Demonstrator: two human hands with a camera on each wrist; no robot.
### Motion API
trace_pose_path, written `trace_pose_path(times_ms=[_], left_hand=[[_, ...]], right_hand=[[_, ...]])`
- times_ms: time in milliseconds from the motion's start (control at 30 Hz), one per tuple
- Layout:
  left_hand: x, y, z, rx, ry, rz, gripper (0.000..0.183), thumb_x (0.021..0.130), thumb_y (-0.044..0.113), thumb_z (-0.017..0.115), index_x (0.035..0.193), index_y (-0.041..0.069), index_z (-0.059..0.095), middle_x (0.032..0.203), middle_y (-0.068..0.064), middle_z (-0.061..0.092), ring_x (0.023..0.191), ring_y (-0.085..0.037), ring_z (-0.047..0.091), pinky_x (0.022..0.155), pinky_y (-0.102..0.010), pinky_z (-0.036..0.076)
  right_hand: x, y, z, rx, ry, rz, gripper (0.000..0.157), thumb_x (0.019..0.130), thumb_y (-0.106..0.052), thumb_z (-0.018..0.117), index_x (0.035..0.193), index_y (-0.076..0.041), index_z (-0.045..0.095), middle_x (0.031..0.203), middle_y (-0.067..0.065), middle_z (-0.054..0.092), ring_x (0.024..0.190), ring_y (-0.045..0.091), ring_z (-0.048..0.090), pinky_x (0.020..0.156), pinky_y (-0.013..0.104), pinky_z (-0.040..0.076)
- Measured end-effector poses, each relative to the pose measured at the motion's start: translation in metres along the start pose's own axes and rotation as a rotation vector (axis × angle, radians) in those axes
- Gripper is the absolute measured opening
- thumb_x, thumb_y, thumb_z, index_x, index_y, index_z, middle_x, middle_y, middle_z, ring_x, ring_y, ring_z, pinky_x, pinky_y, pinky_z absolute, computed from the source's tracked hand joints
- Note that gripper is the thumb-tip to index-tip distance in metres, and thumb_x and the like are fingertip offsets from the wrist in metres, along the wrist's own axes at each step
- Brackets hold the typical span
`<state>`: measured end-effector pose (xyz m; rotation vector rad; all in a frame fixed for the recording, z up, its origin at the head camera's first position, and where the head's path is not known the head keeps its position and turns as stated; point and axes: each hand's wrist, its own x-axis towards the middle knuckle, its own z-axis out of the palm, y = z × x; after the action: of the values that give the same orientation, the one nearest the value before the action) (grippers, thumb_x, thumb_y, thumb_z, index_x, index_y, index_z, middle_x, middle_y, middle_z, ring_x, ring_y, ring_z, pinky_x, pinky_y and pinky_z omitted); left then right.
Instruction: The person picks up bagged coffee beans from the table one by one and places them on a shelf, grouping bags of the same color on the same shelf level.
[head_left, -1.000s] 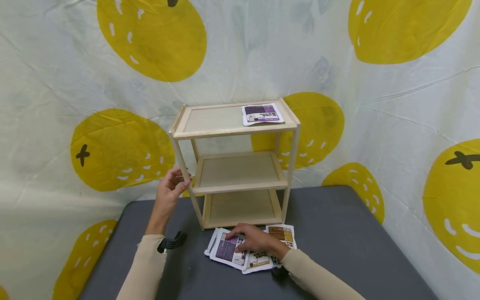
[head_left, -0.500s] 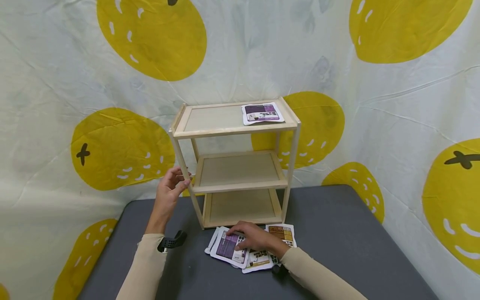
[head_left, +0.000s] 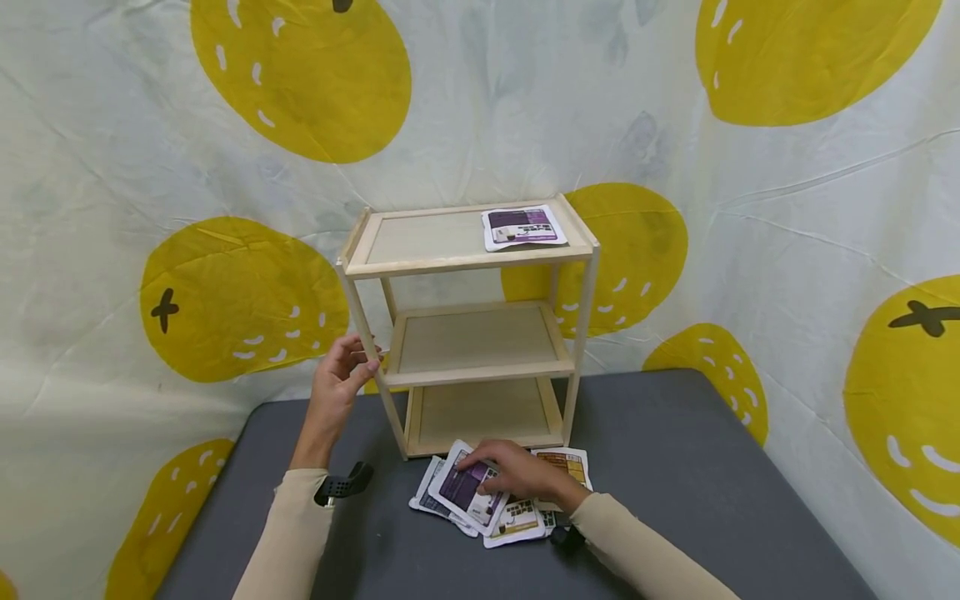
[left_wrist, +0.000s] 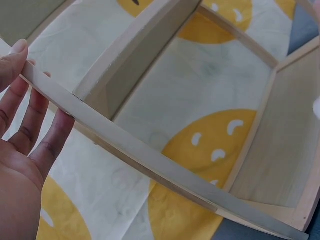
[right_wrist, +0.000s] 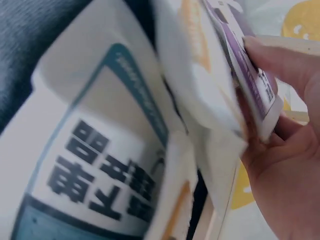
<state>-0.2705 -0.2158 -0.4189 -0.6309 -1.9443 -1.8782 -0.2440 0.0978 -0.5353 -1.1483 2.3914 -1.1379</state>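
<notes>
A small wooden three-tier shelf point(head_left: 457, 374) stands at the back of the dark table. My left hand point(head_left: 339, 387) grips its front left post point(left_wrist: 145, 150), thumb on one side and fingers on the other. My right hand point(head_left: 517, 469) pinches a white and purple pouch point(head_left: 462, 492) at its right edge, thumb on the printed face in the right wrist view. Under and beside it lie other pouches: a dark blue one point(head_left: 427, 500) on the left, a yellow one point(head_left: 517, 522) and a brown one point(head_left: 566, 463) on the right, partly hidden by my right hand.
Another purple pouch point(head_left: 525, 227) lies on the right part of the shelf's top tier. A teal-edged pouch point(right_wrist: 100, 160) fills the near part of the right wrist view. A white cloth point(head_left: 480, 100) with yellow fruit prints hangs behind the table point(head_left: 690, 500).
My right hand has lifted the purple pouch a little and turned it, shifting it right and uncovering more of the dark blue pouch. My left hand stays on the post.
</notes>
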Motion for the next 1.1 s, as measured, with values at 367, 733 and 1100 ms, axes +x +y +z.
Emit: trace_pose_path(times_ms=[367, 733, 1100], left_hand=[[0.000, -0.001, -0.001, -0.008, -0.007, 0.000, 0.042, 0.096, -0.004, 0.065, 0.134, -0.010, 0.049, 0.116, -0.029, 0.059, 0.101, -0.017, 0.066, 0.086, -0.026, 0.057], [0.000, -0.001, 0.000, -0.001, 0.003, -0.021, 0.041, 0.096, -0.001, 0.066, 0.134, -0.007, 0.051, 0.117, -0.026, 0.060, 0.101, -0.017, 0.066, 0.086, -0.026, 0.057], [0.000, -0.001, 0.000, 0.001, 0.014, -0.018, 0.040, 0.096, -0.001, 0.066, 0.134, -0.005, 0.053, 0.117, -0.029, 0.060, 0.101, -0.019, 0.065, 0.085, -0.026, 0.057]], right_hand=[[-0.010, 0.004, -0.012, 0.210, 0.016, 0.122, 0.042, 0.089, -0.003, 0.075, 0.130, -0.012, 0.069, 0.126, 0.007, 0.067, 0.092, 0.011, 0.061, 0.073, 0.024, 0.053], [-0.021, 0.008, -0.017, 0.292, -0.014, 0.138, 0.039, 0.094, -0.001, 0.067, 0.133, -0.006, 0.067, 0.138, 0.014, 0.062, 0.099, 0.017, 0.063, 0.076, 0.024, 0.052], [-0.031, 0.008, -0.011, 0.290, 0.033, 0.225, 0.066, 0.087, -0.003, 0.078, 0.146, 0.003, 0.050, 0.106, 0.012, 0.072, 0.076, 0.010, 0.064, 0.063, 0.022, 0.050]])
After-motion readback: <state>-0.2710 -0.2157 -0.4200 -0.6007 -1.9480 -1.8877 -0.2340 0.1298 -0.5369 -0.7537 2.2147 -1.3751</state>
